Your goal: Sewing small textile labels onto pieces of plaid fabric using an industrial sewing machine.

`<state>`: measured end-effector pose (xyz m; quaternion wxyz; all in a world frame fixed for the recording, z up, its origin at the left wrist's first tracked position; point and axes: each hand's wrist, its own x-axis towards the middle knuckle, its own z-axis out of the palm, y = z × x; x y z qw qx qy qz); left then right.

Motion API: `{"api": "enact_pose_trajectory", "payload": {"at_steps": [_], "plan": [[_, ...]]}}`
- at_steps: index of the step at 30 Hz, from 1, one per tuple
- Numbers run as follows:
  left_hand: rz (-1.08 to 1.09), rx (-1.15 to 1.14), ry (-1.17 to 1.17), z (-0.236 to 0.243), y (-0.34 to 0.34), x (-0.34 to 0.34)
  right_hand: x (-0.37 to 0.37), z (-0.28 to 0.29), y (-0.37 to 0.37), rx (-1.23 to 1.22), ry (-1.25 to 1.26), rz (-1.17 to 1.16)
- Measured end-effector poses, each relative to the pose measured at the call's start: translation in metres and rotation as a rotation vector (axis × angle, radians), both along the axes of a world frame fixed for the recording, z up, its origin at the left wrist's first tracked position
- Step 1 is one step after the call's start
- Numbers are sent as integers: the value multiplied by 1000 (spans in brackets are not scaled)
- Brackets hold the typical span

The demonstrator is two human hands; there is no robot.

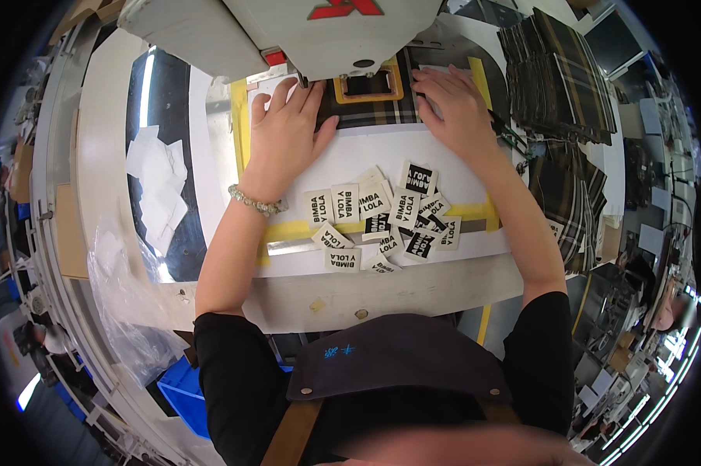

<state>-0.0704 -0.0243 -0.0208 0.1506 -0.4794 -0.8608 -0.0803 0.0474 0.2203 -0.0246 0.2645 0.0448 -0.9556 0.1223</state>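
- Nearest the head camera, a blurred rounded shape point(459, 446) crosses the bottom edge of the frame, too soft to make out; just above it lies a dark apron point(397, 357) with brown straps, worn over black short sleeves.
- Both bare forearms rise from the lower left and lower right towards the upper middle; a beaded bracelet point(255, 200) circles the left wrist.
- Left hand point(288, 116), upper middle and left of centre: fingers spread, thumb well apart from them, laid at the left end of a dark plaid fabric piece point(350, 115), clamped on nothing.
- Right hand point(455, 105), upper middle and right of centre: fingers extended and slightly bent, thumb apart, resting at the fabric's right end without pinching it; how hard either hand presses, I cannot tell.
- Between the hands, the fabric lies flat, with a yellow rectangular frame point(370, 98) on it, just beneath a large pale machine head point(335, 39) at the top.
- Below the hands, in the centre, small cream and black labels point(405, 210) lie scattered and overlapping on a white work surface point(288, 167).
- Upper right: a tall stack of plaid pieces point(556, 78).
- Left: crumpled white paper point(158, 186); lower left, clear plastic point(121, 303) and a blue crate point(181, 392).
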Motion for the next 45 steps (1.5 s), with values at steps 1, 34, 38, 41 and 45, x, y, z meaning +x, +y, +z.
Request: {"api": "enact_pose_trajectory", "payload": {"at_steps": [1, 34, 38, 41, 45], "plan": [[-14, 31, 65, -1, 1, -1, -1, -4, 0, 16, 39, -23], [-4, 99, -28, -14, 4, -5, 1, -1, -5, 68, 174, -63], [13, 49, -57, -13, 7, -3, 1, -2, -5, 47, 174, -68], [20, 87, -48, -12, 8, -1, 1, -1, -7, 46, 191, -76], [37, 64, -58, -9, 6, 0, 0, -3, -6, 33, 167, -74]]}}
